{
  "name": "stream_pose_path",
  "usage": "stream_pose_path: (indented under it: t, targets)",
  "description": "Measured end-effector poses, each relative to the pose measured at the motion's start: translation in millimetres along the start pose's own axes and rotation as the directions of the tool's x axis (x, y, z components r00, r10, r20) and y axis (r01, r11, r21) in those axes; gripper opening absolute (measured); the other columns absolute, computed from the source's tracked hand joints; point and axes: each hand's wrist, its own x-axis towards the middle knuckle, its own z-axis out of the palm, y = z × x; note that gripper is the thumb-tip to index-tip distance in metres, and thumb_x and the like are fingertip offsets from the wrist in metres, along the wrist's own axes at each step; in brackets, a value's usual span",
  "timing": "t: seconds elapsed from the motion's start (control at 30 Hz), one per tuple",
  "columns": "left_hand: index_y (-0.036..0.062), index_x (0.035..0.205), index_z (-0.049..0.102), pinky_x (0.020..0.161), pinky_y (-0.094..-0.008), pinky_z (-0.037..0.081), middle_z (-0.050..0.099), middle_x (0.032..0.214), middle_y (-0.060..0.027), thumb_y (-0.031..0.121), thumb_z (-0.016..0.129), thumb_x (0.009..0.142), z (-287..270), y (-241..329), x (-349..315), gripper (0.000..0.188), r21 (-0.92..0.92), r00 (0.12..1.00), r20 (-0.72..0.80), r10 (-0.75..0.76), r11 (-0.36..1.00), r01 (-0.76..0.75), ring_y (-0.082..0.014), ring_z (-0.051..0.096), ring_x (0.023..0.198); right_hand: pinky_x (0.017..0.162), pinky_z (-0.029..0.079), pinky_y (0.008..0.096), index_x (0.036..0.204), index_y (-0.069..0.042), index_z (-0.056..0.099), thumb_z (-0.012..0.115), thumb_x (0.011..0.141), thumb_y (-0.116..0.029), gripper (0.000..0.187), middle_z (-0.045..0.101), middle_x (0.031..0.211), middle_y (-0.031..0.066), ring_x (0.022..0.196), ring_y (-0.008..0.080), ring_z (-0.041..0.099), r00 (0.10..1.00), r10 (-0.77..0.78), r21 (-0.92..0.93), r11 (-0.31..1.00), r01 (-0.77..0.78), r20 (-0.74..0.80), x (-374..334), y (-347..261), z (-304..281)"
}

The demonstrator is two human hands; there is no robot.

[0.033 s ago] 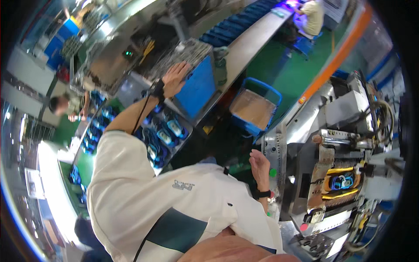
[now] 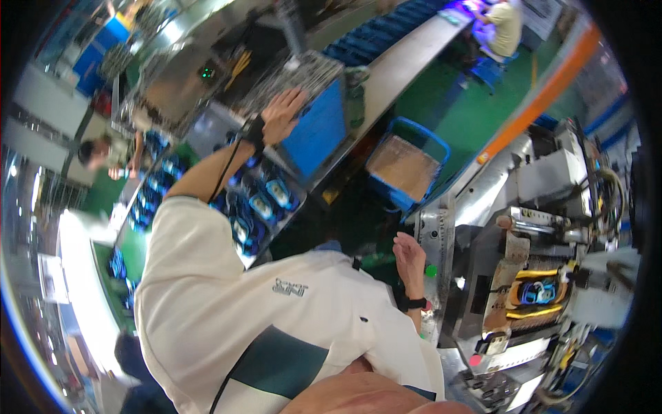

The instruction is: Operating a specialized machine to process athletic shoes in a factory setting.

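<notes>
My left hand [image 2: 281, 117] lies with its fingers stretched out at the upper edge of a blue-sided box [image 2: 318, 134]; nothing shows in its grasp. Blue sports shoes [image 2: 263, 201] stand on a rack below my left forearm. My right hand [image 2: 409, 261] is held up beside the metal front edge of a machine [image 2: 434, 231], fingers extended, and holds nothing that I can see. A green button [image 2: 430, 270] sits close to it on the machine. Inside the machine a blue shoe [image 2: 539, 291] lies between yellow strips.
A blue-framed cart [image 2: 403, 169] with a brown board stands ahead. An orange bar [image 2: 534, 96] slants past the machine. Behind the box runs a long bench [image 2: 407, 55] with dark blue items alongside. One person [image 2: 498, 31] sits far right; another [image 2: 117, 155] is at left.
The view has shifted slightly, so the surroundings sit a little differently in the picture. Both hands keep nearly the same places and poses.
</notes>
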Motion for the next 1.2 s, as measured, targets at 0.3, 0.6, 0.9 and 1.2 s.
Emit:
stream_pose_path:
  t: [0.3,0.6,0.9,1.2]
  targets:
    - [0.0108,0.150,0.034,0.120,-0.0456,0.027,0.037,0.154,-0.0140,0.009,0.064,0.085,23,-12,-7,0.071,0.101,0.996,-0.045,-0.077,0.992,0.081,-0.0300,0.033,0.144,0.090,0.051,0.0290,0.112,0.002,0.067,0.065,0.091,-0.001,0.022,0.071,0.108,0.0097,0.099,0.0146,0.065,0.967,-0.035,-0.157,0.985,0.077,0.251,82,-31,37]
    - [0.0090,0.132,0.059,0.120,-0.0433,0.026,0.052,0.144,-0.0103,0.011,0.061,0.082,29,-14,-16,0.051,-0.208,0.945,-0.182,-0.272,0.950,0.233,-0.0255,0.041,0.140,0.093,0.051,0.0303,0.118,0.000,0.066,0.056,0.100,-0.014,0.025,0.069,0.116,0.0132,0.105,0.0211,0.066,0.876,-0.420,-0.492,0.726,0.480,0.235,295,-190,100]
    - [0.0024,0.089,0.065,0.102,-0.0467,0.044,0.067,0.099,-0.0165,0.017,0.066,0.069,21,-23,-25,0.025,-0.604,0.786,-0.436,-0.439,0.790,0.106,-0.0348,0.062,0.106,0.094,0.048,0.0363,0.113,0.001,0.069,0.050,0.098,-0.036,0.043,0.070,0.111,0.0178,0.107,0.0303,0.066,0.928,-0.246,-0.377,0.861,0.343,0.280,489,-197,245]
    - [-0.0003,0.092,0.065,0.105,-0.0467,0.044,0.067,0.104,-0.0192,0.018,0.069,0.071,17,-22,-26,0.028,-0.676,0.804,-0.350,-0.481,0.724,0.139,-0.0357,0.061,0.111,0.094,0.042,0.0507,0.105,0.007,0.067,0.033,0.097,-0.048,0.065,0.065,0.110,0.0315,0.109,0.0486,0.058,0.956,-0.187,-0.892,0.354,0.282,0.228,499,-192,270]
